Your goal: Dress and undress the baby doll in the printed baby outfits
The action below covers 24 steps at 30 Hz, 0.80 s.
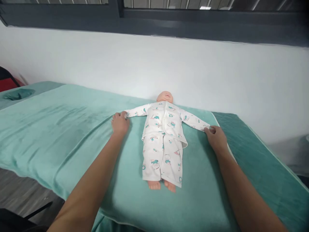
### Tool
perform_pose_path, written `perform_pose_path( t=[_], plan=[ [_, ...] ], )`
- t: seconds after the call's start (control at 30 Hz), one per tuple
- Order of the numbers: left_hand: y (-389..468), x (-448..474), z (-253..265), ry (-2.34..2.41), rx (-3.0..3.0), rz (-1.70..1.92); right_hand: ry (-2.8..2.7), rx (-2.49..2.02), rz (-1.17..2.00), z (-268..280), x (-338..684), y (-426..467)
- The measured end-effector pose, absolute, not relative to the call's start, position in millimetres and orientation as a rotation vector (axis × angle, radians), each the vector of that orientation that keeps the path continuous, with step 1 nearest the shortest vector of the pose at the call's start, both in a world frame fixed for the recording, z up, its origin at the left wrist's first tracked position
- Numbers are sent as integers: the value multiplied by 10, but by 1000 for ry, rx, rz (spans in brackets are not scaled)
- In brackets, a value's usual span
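Note:
A baby doll lies on its back on the teal sheet, feet toward me. It wears a white printed pajama top and matching pants, with bare feet showing below the hems. Both sleeves are spread out to the sides. My left hand is closed on the cuff of the sleeve at the left, hiding its end. At the other side, my right hand pinches the cuff of the right-hand sleeve between thumb and fingers.
The teal sheet covers a bed against a white wall. A darker teal cover shows at the right, and a hole at the far left. Above runs a dark window frame. Wood-look floor appears at lower left.

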<state>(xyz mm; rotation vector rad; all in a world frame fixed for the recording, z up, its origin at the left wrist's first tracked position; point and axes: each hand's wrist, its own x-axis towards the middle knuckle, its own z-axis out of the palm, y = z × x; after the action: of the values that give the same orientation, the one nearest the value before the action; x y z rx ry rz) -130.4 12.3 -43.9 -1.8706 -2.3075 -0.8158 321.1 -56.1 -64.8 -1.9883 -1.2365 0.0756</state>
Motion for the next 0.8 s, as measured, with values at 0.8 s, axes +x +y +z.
perform_pose_path(
  t=[0.8],
  plan=[
    [85,-1304,-427,-2266,-1878,-1010,-1238,-1753,-172,-619,2847,-647]
  ],
)
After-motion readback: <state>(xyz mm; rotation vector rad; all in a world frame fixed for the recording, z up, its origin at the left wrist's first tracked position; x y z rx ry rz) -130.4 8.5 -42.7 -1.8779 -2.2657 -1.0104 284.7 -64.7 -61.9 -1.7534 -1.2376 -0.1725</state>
